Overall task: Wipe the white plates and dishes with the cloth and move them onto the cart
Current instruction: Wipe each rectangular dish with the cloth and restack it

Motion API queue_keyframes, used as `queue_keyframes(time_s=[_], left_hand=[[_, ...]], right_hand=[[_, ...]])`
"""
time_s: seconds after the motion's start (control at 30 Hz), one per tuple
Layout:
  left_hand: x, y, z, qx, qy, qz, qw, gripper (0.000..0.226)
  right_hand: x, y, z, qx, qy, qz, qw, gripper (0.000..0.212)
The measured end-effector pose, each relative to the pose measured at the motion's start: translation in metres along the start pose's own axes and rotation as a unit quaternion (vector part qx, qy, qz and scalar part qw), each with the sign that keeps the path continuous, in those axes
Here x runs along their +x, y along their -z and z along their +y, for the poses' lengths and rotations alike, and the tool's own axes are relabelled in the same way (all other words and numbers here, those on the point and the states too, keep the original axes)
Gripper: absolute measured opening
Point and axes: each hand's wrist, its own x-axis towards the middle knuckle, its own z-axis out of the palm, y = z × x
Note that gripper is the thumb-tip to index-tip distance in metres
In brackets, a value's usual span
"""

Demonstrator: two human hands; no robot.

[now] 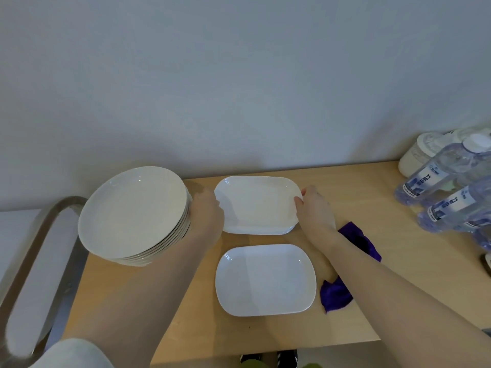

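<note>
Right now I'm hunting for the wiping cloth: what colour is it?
Purple; the cloth lies under the right forearm, clearest in the head view.

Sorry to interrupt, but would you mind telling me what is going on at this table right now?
A person is holding the far rectangular dish by its two short ends, the left hand on one side and the right hand on the other. A second rectangular dish lies nearer on the wooden table, with a stack of round plates to the left. The purple cloth lies on the table under the right forearm, held by neither hand. The cart stands at the left.
</note>
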Motion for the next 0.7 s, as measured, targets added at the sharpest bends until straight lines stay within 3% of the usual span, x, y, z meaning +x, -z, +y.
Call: queue_keyframes(time_s=[0.27,0.47,0.7], left_hand=[[0.002,0.003,0.004,0.027,0.013,-0.024,0.999,0.021],[-0.003,0.011,0.014,-0.118,0.030,-0.001,0.993,0.015],[-0.061,0.029,0.003,-0.146,-0.002,0.017,0.989,0.012]], right_hand=[[0.005,0.003,0.006,0.080,-0.011,0.002,0.997,0.024],[0.002,0.013,0.013,0.125,0.006,0.057,0.990,0.020],[-0.050,0.035,0.022,0.119,0.057,0.110,0.985,0.011]])
